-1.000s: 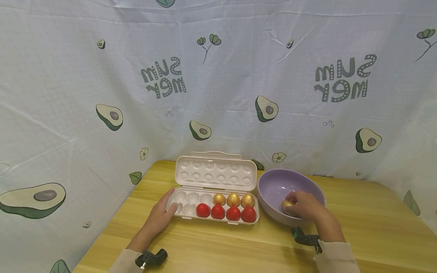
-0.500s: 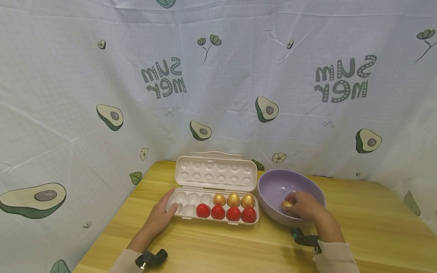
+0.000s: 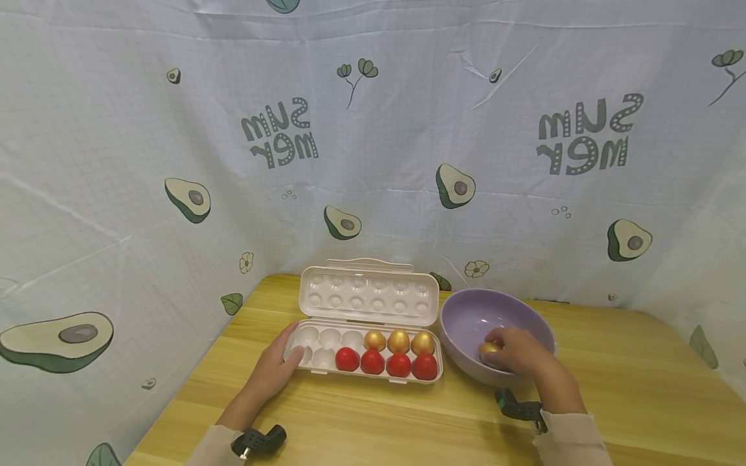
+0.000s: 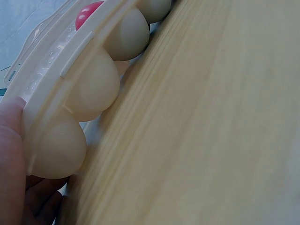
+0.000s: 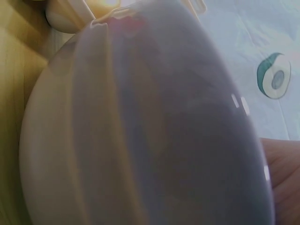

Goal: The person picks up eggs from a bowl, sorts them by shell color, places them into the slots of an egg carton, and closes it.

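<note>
My left hand [image 3: 274, 369] grips the left end of a pale plastic egg carton [image 3: 324, 358]. In the left wrist view, the thumb [image 4: 10, 154] lies over the carton's rim and the fingers [image 4: 44, 201] curl beneath its cups. Several red eggs [image 3: 372, 362] fill the right part of the near row, with golden eggs [image 3: 398, 341] behind them; the cups at the left end are bare. Inside the purple bowl [image 3: 463, 314], my right hand [image 3: 520, 351] holds a golden egg [image 3: 487, 349], partly hidden by the fingers. The bowl's outer wall [image 5: 154, 122] blocks most of the right wrist view.
The carton's lid [image 3: 368, 298] stands raised at the back, beside the bowl. Everything rests on a wooden table [image 3: 361, 421]. A printed cloth [image 3: 396, 129] hangs behind and along the left side.
The right hand and the golden egg have shifted very slightly left inside the bowl. My left hand and the carton have stayed where they were.
</note>
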Motion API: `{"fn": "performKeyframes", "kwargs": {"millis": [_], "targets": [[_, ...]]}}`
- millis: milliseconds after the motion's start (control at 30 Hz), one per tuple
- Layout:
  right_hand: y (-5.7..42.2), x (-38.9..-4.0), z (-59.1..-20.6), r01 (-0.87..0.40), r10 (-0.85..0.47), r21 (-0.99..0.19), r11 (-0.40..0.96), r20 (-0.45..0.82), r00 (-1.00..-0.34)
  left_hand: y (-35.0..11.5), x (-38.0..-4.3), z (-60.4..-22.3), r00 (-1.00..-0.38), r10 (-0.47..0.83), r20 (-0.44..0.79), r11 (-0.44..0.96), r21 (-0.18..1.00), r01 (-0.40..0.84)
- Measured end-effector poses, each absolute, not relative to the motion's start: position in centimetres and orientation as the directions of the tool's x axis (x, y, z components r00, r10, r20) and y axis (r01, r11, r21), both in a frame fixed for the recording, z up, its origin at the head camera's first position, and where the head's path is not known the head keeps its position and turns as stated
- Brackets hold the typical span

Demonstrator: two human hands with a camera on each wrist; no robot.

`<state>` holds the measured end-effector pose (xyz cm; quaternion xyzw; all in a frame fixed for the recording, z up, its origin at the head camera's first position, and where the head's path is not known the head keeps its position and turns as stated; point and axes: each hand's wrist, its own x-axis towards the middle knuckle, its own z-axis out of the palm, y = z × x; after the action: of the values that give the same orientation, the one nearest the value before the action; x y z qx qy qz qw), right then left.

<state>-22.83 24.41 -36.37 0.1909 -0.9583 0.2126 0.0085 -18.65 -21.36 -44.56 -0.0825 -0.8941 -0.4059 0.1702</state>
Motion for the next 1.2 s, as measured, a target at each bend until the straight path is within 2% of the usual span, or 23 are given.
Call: {"fn": "performKeyframes", "kwargs": {"millis": [567,1000,1200], "targets": [[24.26,-22.89,-36.48,-0.356,-0.353,-0.421,0.834,0.088,-0.931,-21.36,-18.80,-44.77,-0.930,0.008,0.367,0.660,0.697,0.281],[24.24,-22.92,-36.47,-0.395,-0.364,-0.423,0.815,0.156,-0.918,-21.43,-18.75,-44.79,-0.933,0.010,0.360,0.658,0.700,0.277],[24.28,-23.14,-36.63,-0.383,-0.355,-0.427,0.819,0.148,-0.923,-21.48,-18.66,-44.78,-0.936,0.014,0.350,0.661,0.700,0.272]]}}
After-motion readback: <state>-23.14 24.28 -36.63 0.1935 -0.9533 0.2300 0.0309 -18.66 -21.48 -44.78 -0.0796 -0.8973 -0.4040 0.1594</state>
